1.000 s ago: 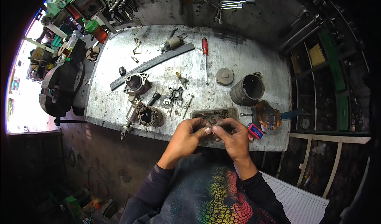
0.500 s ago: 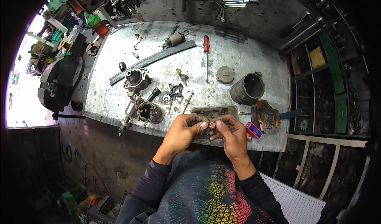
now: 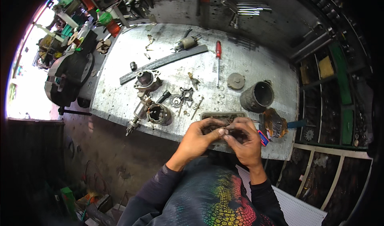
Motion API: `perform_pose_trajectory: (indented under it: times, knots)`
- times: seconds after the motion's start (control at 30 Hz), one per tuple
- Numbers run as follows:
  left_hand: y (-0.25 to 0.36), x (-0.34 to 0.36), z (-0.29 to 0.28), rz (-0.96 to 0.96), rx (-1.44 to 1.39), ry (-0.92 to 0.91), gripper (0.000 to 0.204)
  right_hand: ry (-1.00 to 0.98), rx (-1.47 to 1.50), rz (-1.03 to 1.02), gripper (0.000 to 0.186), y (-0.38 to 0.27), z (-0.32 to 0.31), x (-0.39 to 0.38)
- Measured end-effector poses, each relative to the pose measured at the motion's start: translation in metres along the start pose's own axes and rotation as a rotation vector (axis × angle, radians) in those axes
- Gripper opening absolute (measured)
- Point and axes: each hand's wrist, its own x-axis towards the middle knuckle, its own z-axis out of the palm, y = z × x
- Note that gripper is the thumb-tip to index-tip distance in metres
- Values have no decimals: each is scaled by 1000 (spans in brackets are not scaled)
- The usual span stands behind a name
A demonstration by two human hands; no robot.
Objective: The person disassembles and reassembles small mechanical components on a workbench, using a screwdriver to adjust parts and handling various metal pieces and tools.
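Both hands meet over the bench's front edge, fingertips pinched together. My left hand (image 3: 202, 137) is closed, its thumb against the index finger at a tiny part. From the other side my right hand (image 3: 246, 142) closes its thumb and fingers on the same spot. That part looked like a small copper-coloured piece a moment ago; fingers now mostly hide it. Right behind the hands lies a shallow rectangular tray (image 3: 204, 114) of small parts, partly covered by them. A small blue and red box (image 3: 263, 138) sits beside my right hand.
Left of the tray lie a motor housing (image 3: 147, 78), a ring-shaped part (image 3: 158, 114) and loose bolts. A hollow metal cylinder (image 3: 250, 99), a round cap (image 3: 236, 81) and a red-handled screwdriver (image 3: 218, 50) are farther back. A flat bar (image 3: 168, 64) crosses the bench; a vise (image 3: 66, 80) stands left.
The view has shifted, so the bench appears farther right. My fingers have drawn closer together, and the copper-coloured piece between them is now mostly covered.
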Motion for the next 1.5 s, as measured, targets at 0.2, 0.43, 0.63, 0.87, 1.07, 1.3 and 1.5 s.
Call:
perform_pose_trajectory:
  times: [0.2, 0.43, 0.63, 0.87, 1.07, 1.3, 1.5]
  knots:
    - [8, -9, 5, 272, 671, 201, 35, 98, 361, 181, 21, 4, -25, -3]
    - [10, 62, -84, 359, 1218, 558, 47, 168, 744, 311, 23, 11, -38, -4]
    - [7, 122, -114, 34, 1534, 191, 34, 97, 884, 313, 29, 5, -24, -4]
    - [22, 118, -112, 99, 1487, 339, 48, 122, 864, 269, 18, 1, -25, -5]
    - [72, 59, -61, 12, 716, 319, 50, 130, 786, 213, 16, -9, -21, -1]
    - [67, -3, 11, -41, -88, 68, 62, 150, 577, 211, 21, -48, -5, 5]
    - [51, -16, 22, 36, -132, 114, 48, 148, 324, 152, 28, -60, -2, 6]
